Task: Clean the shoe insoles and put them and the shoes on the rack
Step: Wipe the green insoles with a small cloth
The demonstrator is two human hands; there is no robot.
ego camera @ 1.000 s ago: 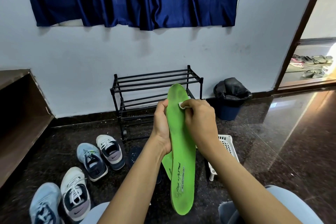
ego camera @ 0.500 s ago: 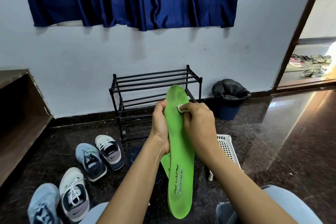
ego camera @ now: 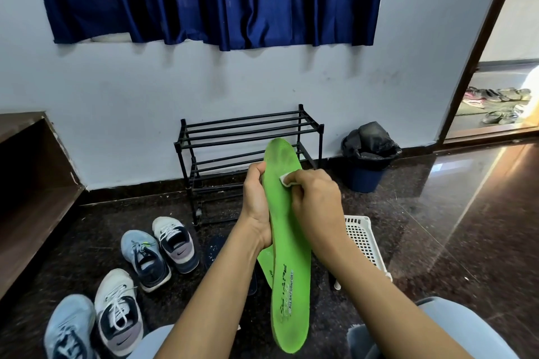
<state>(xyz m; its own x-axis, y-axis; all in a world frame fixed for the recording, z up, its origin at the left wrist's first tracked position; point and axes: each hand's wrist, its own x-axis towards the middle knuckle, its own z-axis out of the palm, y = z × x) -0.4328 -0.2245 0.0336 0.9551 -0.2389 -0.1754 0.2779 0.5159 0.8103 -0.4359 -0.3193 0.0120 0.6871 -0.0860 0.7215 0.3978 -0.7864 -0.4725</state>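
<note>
A long green insole [ego camera: 287, 245] stands upright in front of me, toe end up. My left hand [ego camera: 256, 204] grips its left edge near the middle. My right hand [ego camera: 316, 201] pinches a small white wipe [ego camera: 285, 179] against the upper part of the insole. A second green insole [ego camera: 266, 267] shows behind the first, low down. A dark insole [ego camera: 214, 248] lies on the floor, partly hidden by my left arm. The black shoe rack [ego camera: 248, 137] stands empty against the wall. Several sneakers sit at the lower left, among them a blue one [ego camera: 144, 258] and a white one [ego camera: 175, 242].
A white perforated basket [ego camera: 363, 239] lies on the floor behind my right arm. A blue bin with a black liner [ego camera: 369, 154] stands right of the rack. A wooden shelf [ego camera: 32, 189] is at the left. An open doorway at the right shows sandals [ego camera: 501, 105].
My right hand with the wipe has slid a little down the insole's upper part. The insole and my left hand have stayed almost still.
</note>
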